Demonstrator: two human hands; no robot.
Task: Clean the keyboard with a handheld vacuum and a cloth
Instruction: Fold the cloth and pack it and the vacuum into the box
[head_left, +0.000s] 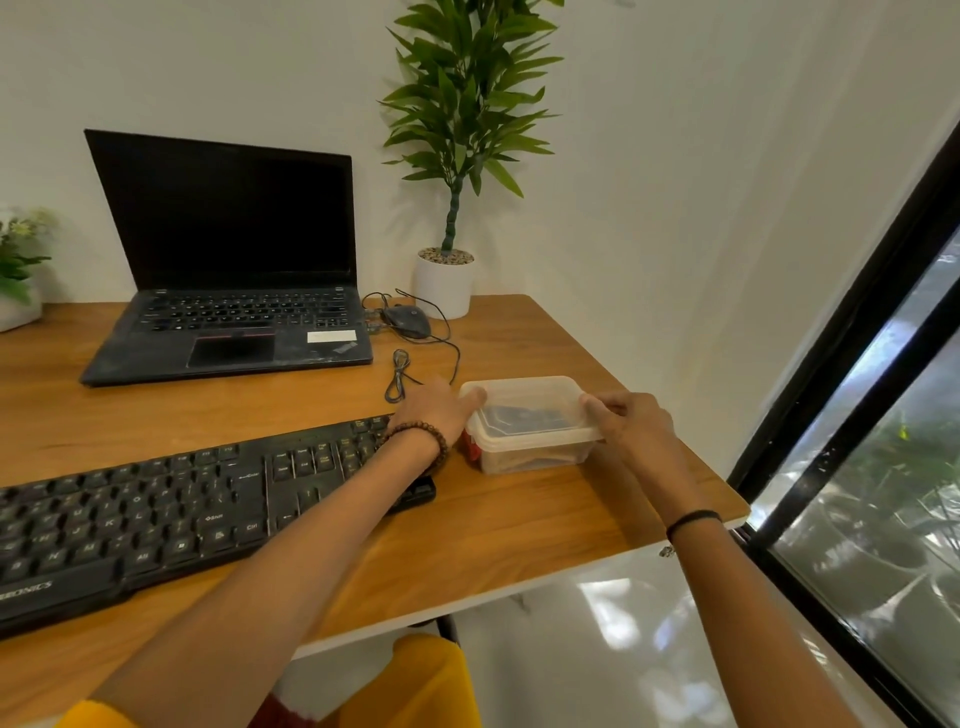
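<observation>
Black keyboard lies flat on the wooden tabletop, front left. Its front edge reads "…RONICS", cut off; Shift, Ctrl and Alt keys are legible. Just right of it is a lidded clear plastic container. Left hand and right hand grip its ends, fingers curled on the rim. Behind are an open laptop and a mouse.
</observation>
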